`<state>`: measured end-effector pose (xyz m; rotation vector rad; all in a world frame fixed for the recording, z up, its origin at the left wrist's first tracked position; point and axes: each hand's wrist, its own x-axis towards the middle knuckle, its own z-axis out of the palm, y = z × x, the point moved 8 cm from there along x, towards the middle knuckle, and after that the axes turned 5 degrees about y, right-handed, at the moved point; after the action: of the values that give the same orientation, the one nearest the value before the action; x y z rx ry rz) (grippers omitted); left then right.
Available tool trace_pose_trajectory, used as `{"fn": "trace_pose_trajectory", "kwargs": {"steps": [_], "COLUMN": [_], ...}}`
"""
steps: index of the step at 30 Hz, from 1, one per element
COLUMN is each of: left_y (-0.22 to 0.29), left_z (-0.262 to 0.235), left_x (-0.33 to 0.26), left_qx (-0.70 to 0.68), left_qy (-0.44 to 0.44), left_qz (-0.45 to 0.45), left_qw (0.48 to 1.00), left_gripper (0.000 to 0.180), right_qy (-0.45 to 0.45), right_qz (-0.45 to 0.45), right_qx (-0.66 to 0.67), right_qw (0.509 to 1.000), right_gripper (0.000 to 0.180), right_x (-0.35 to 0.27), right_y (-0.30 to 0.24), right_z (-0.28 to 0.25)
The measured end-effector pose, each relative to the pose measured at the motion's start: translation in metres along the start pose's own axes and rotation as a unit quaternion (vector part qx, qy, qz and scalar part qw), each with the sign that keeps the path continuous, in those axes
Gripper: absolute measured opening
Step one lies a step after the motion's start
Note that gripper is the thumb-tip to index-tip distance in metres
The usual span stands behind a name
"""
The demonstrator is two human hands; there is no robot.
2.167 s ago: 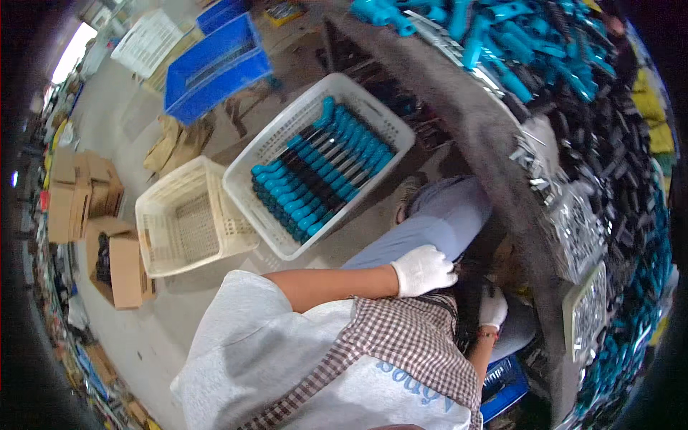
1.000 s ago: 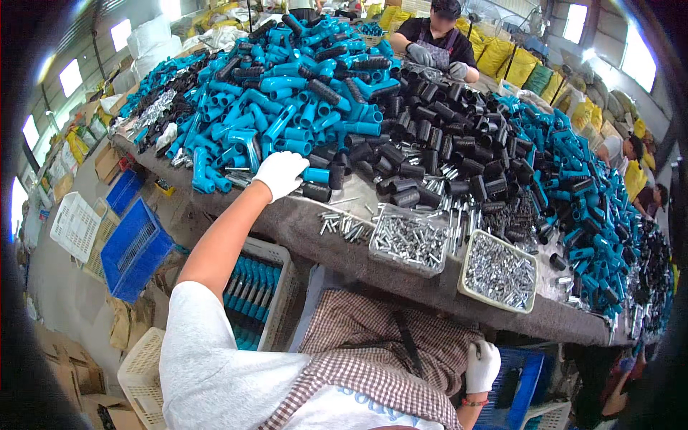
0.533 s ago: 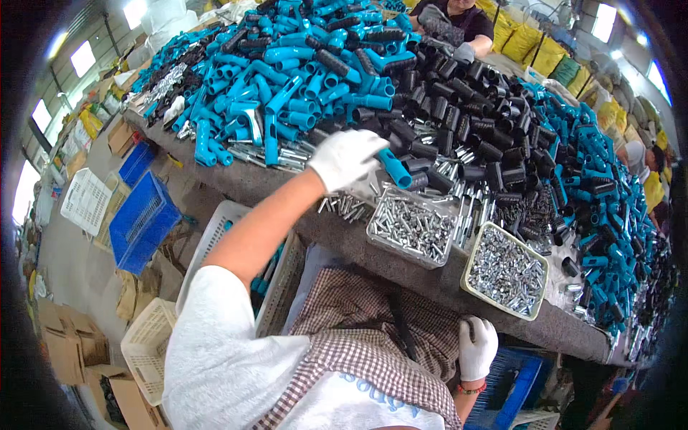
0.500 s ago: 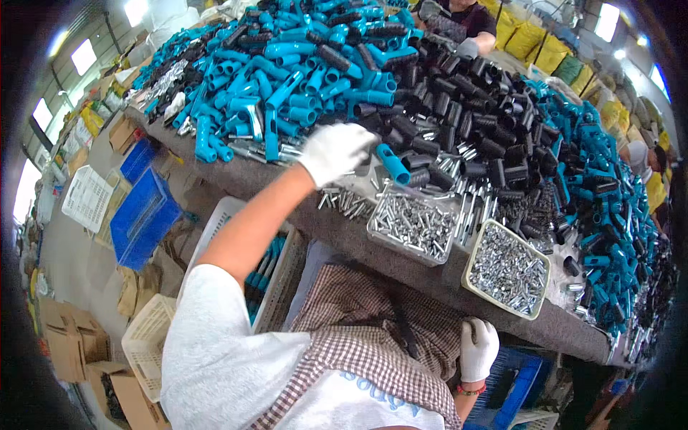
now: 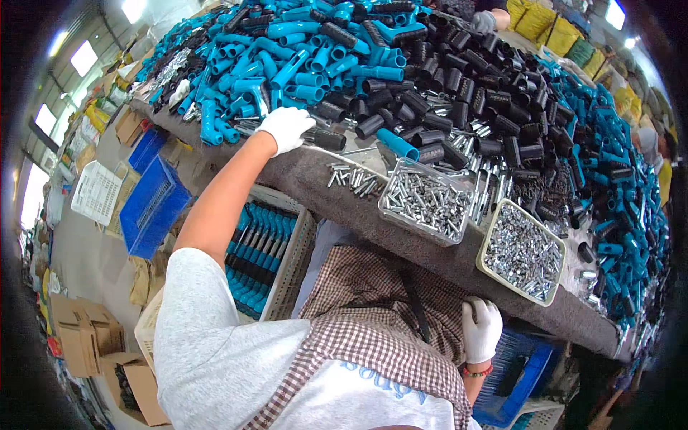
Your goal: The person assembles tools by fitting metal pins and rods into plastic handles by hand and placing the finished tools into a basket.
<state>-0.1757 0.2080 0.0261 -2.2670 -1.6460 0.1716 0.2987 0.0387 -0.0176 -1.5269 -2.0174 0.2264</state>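
My left hand (image 5: 288, 130), in a white glove, reaches over the table's near edge, beside the teal pile. Its fingers are bent down; whatever they hold is hidden. Just right of the fingertips lies a black ribbed sleeve (image 5: 330, 138), with thin metal rods around it. Above the hand are teal plastic handles (image 5: 251, 87). My right hand (image 5: 481, 331), also gloved in white, stays low at the checked apron (image 5: 373, 294), its fingers curled in and nothing visible in them. A single teal tube (image 5: 397, 144) lies between the left hand and the black sleeves (image 5: 459, 93).
On the table edge stand a clear tub of metal pins (image 5: 428, 204) and a cream tub of small metal parts (image 5: 522, 251). Loose pins (image 5: 355, 179) lie beside them. Below left is a crate of teal-and-black tools (image 5: 276, 236). Blue crates (image 5: 152, 208) and cardboard boxes (image 5: 80, 333) sit farther left.
My left hand has moved left along the table edge, uncovering the black sleeve. The view has shifted slightly, showing more of the crate below. My right hand stays at the apron.
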Motion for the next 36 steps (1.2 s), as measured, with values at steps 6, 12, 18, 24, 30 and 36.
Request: {"fn": "trace_pose_trajectory", "kwargs": {"steps": [6, 12, 18, 24, 30, 36], "left_y": [-0.007, 0.016, 0.047, 0.212, 0.307, 0.263], "left_z": [0.009, -0.014, -0.089, -0.209, -0.212, -0.138], "left_x": [0.015, 0.037, 0.039, 0.012, 0.01, 0.145], "left_qx": [-0.058, -0.14, -0.23, -0.47, -0.577, -0.17], "left_qy": [-0.01, 0.03, 0.238, 0.201, 0.035, 0.128], "left_qz": [0.007, 0.0, -0.029, 0.176, 0.375, 0.209], "left_qw": [0.998, 0.99, 0.943, 0.841, 0.725, 0.954], "left_gripper": [0.037, 0.023, 0.02, 0.019, 0.037, 0.025], "right_qy": [0.014, 0.016, 0.008, 0.1, 0.067, 0.048], "right_qz": [0.004, -0.006, -0.033, -0.037, -0.004, 0.148], "right_qx": [-0.023, -0.023, 0.022, 0.134, 0.279, 0.297], "right_qw": [1.0, 1.0, 0.999, 0.985, 0.958, 0.942], "right_gripper": [0.007, 0.011, 0.01, 0.059, 0.052, 0.033], "right_x": [-0.005, -0.009, 0.006, 0.035, 0.034, 0.001], "right_y": [-0.006, -0.005, -0.033, -0.069, -0.054, -0.012], "right_z": [-0.001, -0.002, -0.015, -0.056, -0.038, -0.024]}}
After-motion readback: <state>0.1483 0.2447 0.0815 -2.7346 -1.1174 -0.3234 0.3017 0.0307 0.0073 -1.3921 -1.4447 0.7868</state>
